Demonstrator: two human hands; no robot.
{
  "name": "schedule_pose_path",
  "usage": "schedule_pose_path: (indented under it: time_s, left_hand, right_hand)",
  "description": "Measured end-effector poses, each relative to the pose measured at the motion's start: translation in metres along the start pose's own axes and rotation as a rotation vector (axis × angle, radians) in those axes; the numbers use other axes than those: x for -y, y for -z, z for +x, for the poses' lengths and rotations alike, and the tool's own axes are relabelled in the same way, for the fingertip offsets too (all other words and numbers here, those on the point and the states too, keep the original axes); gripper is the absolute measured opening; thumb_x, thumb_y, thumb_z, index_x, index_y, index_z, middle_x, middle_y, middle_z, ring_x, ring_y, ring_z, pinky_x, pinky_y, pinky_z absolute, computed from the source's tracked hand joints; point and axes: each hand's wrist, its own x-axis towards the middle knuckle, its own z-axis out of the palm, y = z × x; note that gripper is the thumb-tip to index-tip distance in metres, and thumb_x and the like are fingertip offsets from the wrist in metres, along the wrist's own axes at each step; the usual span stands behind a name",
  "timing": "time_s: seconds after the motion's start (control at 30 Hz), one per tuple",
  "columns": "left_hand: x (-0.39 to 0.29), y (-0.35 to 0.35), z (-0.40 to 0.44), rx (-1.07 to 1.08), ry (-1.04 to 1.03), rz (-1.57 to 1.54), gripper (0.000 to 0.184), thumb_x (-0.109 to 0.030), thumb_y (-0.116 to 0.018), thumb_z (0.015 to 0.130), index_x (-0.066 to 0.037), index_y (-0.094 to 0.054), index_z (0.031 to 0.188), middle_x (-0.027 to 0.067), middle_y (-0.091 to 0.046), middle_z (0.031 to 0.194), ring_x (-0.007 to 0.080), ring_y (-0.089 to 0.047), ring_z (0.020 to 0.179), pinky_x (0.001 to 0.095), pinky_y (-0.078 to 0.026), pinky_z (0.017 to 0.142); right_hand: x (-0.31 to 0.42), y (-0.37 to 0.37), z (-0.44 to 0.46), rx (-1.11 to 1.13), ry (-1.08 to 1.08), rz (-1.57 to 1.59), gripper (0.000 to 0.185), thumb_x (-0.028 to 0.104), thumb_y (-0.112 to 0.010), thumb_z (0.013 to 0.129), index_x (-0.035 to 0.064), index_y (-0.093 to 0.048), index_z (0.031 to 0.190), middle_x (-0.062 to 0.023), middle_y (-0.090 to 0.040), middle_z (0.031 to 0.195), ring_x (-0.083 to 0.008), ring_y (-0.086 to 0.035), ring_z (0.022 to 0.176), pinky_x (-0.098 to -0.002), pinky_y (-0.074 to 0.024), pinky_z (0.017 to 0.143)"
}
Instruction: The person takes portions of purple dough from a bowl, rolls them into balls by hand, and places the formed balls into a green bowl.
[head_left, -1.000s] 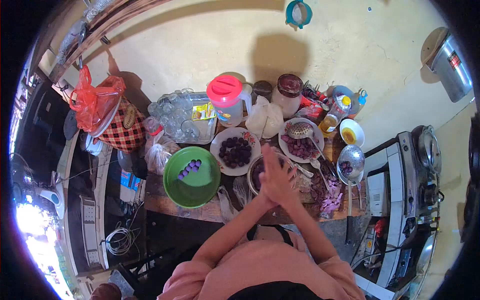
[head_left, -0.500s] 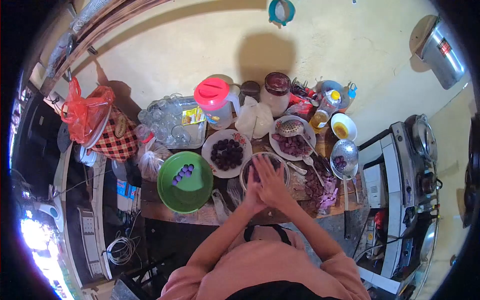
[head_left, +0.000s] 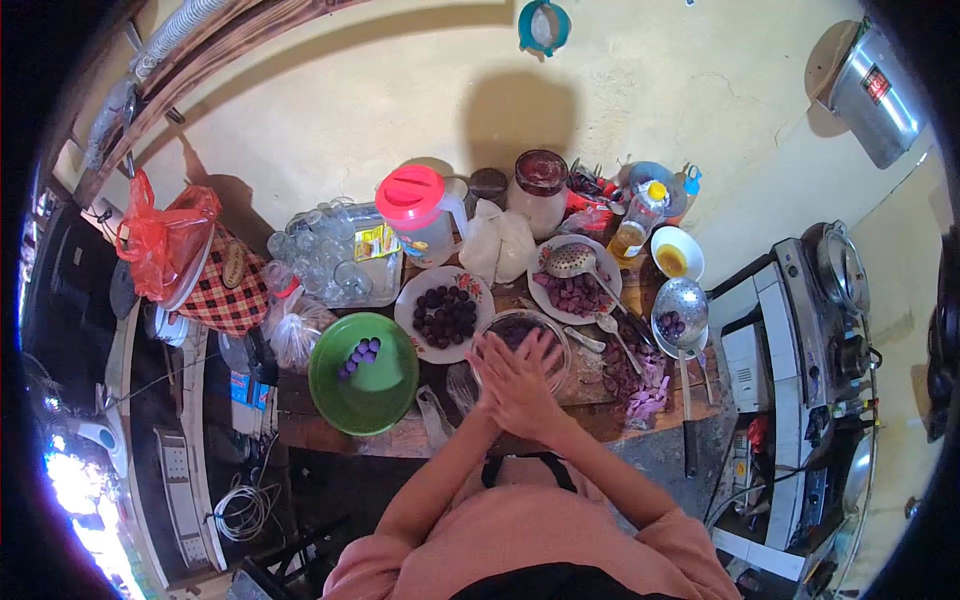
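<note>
My right hand [head_left: 522,395] lies across my left hand [head_left: 545,354], palm to palm, with the fingers of both stretched out. Anything between the palms is hidden. Both hands are over a clear bowl [head_left: 564,374] holding dark purple stuff, which they partly cover. To the left, a green basin [head_left: 322,385] contains several small purple balls [head_left: 366,350]. Between basin and bowl, a floral plate [head_left: 412,338] carries several darker purple balls [head_left: 444,316].
Behind the bowl are a plate of purple chunks [head_left: 575,294] with a slotted spoon [head_left: 570,261], a white bag [head_left: 497,242] and a pink-lidded pitcher [head_left: 413,222]. Purple peelings [head_left: 645,390] and a long-handled strainer [head_left: 683,312] lie right. A stove [head_left: 815,330] stands far right.
My pressed hands have shifted against each other: the right fingers now point up-left and the left fingers show at the upper right. The whole view has shifted slightly.
</note>
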Motion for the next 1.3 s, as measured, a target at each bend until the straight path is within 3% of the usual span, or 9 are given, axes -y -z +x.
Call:
schedule_pose_path:
  time_s: [0.3, 0.37, 0.43, 0.53, 0.77, 0.8, 0.9, 1.1, 1.3]
  left_hand:
    - [0.004, 0.01, 0.007, 0.039, -0.003, -0.212, 0.083, -0.068, -0.038, 0.078, -0.024, -0.008, 0.142, 0.0043, -0.014, 0.146, 0.0312, -0.018, 0.133, 0.0522, -0.016, 0.105]
    - [-0.021, -0.028, -0.001, 0.011, 0.043, 0.021, 0.085, -0.07, -0.031, 0.079, -0.016, -0.013, 0.142, 0.0069, -0.012, 0.147, 0.028, -0.018, 0.133, 0.049, -0.013, 0.107]
    - [-0.007, -0.042, 0.003, 0.36, 0.107, -0.216, 0.078, -0.067, -0.029, 0.082, -0.02, -0.014, 0.142, 0.0073, -0.015, 0.146, 0.0283, -0.017, 0.134, 0.0504, -0.013, 0.107]
    - [-0.01, -0.052, 0.005, 0.398, 0.121, -0.495, 0.073, -0.065, -0.027, 0.083, -0.024, -0.014, 0.142, 0.0075, -0.016, 0.146, 0.0291, -0.017, 0.134, 0.0521, -0.014, 0.106]
    - [-0.001, -0.035, 0.001, -0.052, -0.033, -0.042, 0.095, -0.075, -0.047, 0.066, -0.032, -0.009, 0.141, 0.0024, -0.016, 0.146, 0.0327, -0.016, 0.133, 0.053, -0.017, 0.105]
    - [0.003, -0.008, 0.002, 0.274, 0.042, -0.21, 0.101, -0.076, -0.054, 0.059, -0.032, -0.014, 0.14, 0.0034, -0.019, 0.145, 0.032, -0.016, 0.133, 0.0519, -0.018, 0.105]
    - [-0.02, 0.002, -0.002, 0.06, 0.03, -0.738, 0.08, -0.074, -0.024, 0.077, -0.029, -0.011, 0.141, 0.0081, -0.012, 0.147, 0.0327, -0.015, 0.133, 0.0562, -0.01, 0.105]
    - [-0.006, -0.009, 0.006, 0.42, 0.074, -0.191, 0.095, -0.074, -0.049, 0.066, -0.03, -0.014, 0.141, 0.0054, -0.016, 0.146, 0.0287, -0.017, 0.133, 0.0505, -0.018, 0.105]
    - [-0.017, -0.053, -0.005, -0.082, -0.052, 0.034, 0.085, -0.074, -0.029, 0.077, -0.021, -0.014, 0.141, 0.0082, -0.013, 0.147, 0.0299, -0.019, 0.133, 0.0505, -0.014, 0.106]
  right_hand:
    - [-0.002, 0.003, 0.003, 0.015, -0.023, -0.16, 0.073, 0.042, -0.051, 0.077, 0.0112, -0.026, 0.139, -0.0105, -0.023, 0.144, -0.0342, -0.016, 0.133, -0.0632, -0.0013, 0.101]
    - [0.02, 0.028, 0.035, 0.049, -0.753, 0.287, 0.07, 0.042, -0.049, 0.077, 0.0146, -0.029, 0.137, -0.0118, -0.023, 0.144, -0.0383, -0.015, 0.132, -0.0658, -0.0032, 0.099]
    - [0.018, 0.022, 0.038, -0.022, -0.764, 0.254, 0.067, 0.043, -0.046, 0.079, 0.0142, -0.03, 0.137, -0.0123, -0.023, 0.144, -0.0374, -0.015, 0.133, -0.0667, -0.004, 0.098]
    - [-0.015, -0.011, 0.006, -0.078, -0.029, -0.168, 0.067, 0.041, -0.044, 0.082, 0.0105, -0.025, 0.139, -0.0126, -0.021, 0.144, -0.0324, -0.016, 0.134, -0.0659, -0.0022, 0.098]
    - [-0.037, -0.008, 0.013, 0.012, -0.257, 0.015, 0.068, 0.033, -0.048, 0.081, 0.0107, -0.021, 0.139, -0.0136, -0.019, 0.145, -0.0348, -0.017, 0.133, -0.0671, -0.0006, 0.098]
    - [-0.037, -0.009, 0.012, 0.044, -0.24, -0.013, 0.067, 0.034, -0.046, 0.082, 0.0104, -0.022, 0.139, -0.0133, -0.019, 0.145, -0.0344, -0.017, 0.133, -0.0664, -0.0014, 0.098]
    - [-0.038, -0.012, 0.006, 0.132, -0.2, -0.097, 0.064, 0.037, -0.042, 0.084, 0.0096, -0.023, 0.139, -0.0123, -0.02, 0.145, -0.033, -0.018, 0.133, -0.0643, -0.0036, 0.099]
    - [-0.026, -0.016, 0.022, 0.055, -0.25, -0.078, 0.064, 0.041, -0.04, 0.084, 0.0104, -0.025, 0.139, -0.0118, -0.019, 0.145, -0.0318, -0.018, 0.133, -0.0623, -0.0031, 0.101]
    - [-0.031, -0.012, 0.015, -0.02, -0.291, 0.01, 0.072, 0.048, -0.041, 0.081, 0.0132, -0.02, 0.141, -0.0114, -0.013, 0.147, -0.0314, -0.009, 0.136, -0.0609, 0.0015, 0.102]
